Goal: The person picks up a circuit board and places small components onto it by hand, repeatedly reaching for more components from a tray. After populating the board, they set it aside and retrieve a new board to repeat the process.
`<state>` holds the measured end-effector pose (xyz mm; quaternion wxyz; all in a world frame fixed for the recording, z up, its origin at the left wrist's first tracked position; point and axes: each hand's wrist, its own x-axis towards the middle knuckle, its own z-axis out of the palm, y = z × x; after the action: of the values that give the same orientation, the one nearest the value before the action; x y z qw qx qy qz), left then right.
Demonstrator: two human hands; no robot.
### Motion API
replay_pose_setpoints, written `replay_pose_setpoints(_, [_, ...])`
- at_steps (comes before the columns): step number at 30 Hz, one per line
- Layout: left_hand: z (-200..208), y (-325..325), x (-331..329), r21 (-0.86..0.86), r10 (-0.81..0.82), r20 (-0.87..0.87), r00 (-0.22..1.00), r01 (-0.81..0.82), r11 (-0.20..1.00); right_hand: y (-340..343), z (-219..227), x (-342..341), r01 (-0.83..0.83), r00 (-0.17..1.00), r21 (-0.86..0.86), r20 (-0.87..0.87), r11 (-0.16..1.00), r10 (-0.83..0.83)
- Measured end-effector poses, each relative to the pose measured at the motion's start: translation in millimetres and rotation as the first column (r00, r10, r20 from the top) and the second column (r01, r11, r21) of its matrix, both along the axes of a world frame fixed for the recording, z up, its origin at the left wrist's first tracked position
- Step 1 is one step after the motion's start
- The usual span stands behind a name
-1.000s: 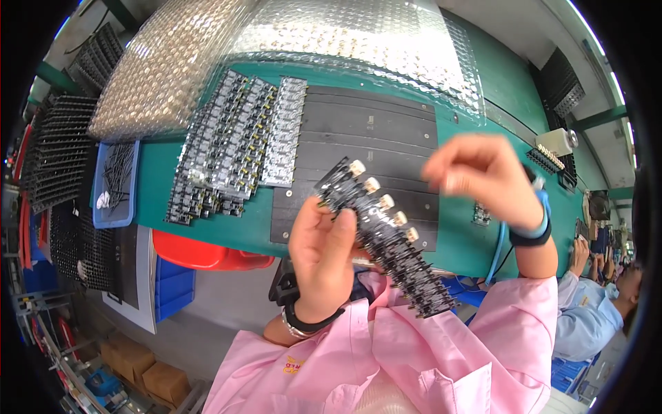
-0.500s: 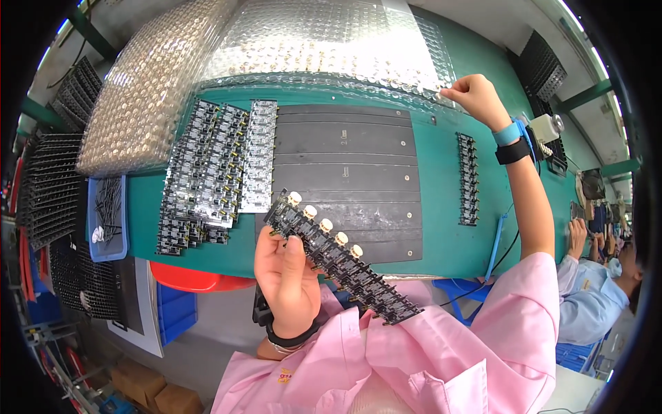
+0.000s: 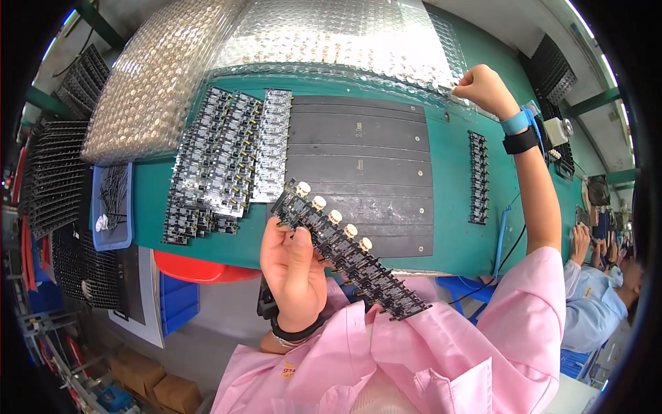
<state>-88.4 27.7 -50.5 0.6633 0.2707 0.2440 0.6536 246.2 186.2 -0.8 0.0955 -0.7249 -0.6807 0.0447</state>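
Note:
My left hand [image 3: 295,276] grips one end of a long black circuit board strip [image 3: 376,279], which slants down toward my pink jacket. Along the upper part of the strip's edge sit several white round components [image 3: 334,217]. My right hand [image 3: 487,90] is stretched out to the far right, its thumb and fingers pinched together at the corner of a clear plastic blister tray [image 3: 441,84]. Whatever lies between those fingertips is too small to make out. The tray holds rows of small pale parts under a glossy sheet.
Stacked circuit board strips [image 3: 214,155] lie left of a dark grey plate [image 3: 358,138] on the green table. A single strip [image 3: 478,178] lies at right. Folded blister sheets [image 3: 155,83], a blue bin [image 3: 112,207], a red stool [image 3: 200,268] and a co-worker [image 3: 596,297] surround the table.
The whole view has shifted slightly, the table scene moving right and a little up. My left hand still holds the strip, and my right hand remains pinched by the tray corner.

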Motion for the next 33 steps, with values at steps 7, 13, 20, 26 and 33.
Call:
replay_pose_setpoints(7, [3,-1,4,-0.062,0.047,-0.032,0.998,-0.049,0.997,-28,26,-19,-0.012,0.968,-0.01,-0.252,1.0,0.009])
replay_pose_setpoints(13, [8,1,13,-0.051,-0.019,0.008,1.0,0.019,0.999,-69,33,-81,-0.36,0.608,-0.17,-0.788,0.917,0.092])
replay_pose_setpoints(20, [2,-2,5,0.012,-0.034,0.019,0.999,0.034,0.999,-72,-7,-101,-0.422,0.843,-0.312,-0.48,0.851,0.242])
replay_pose_setpoints(26, [2,-3,3,0.04,-0.041,0.012,0.999,0.04,0.998,-84,-10,-110,-0.403,0.846,-0.247,-0.469,0.881,0.256])
replay_pose_setpoints(33, [4,-3,4,0.011,-0.02,-0.007,1.0,0.021,1.0,-88,-14,-108,-0.524,0.761,-0.131,-0.516,0.841,0.394])
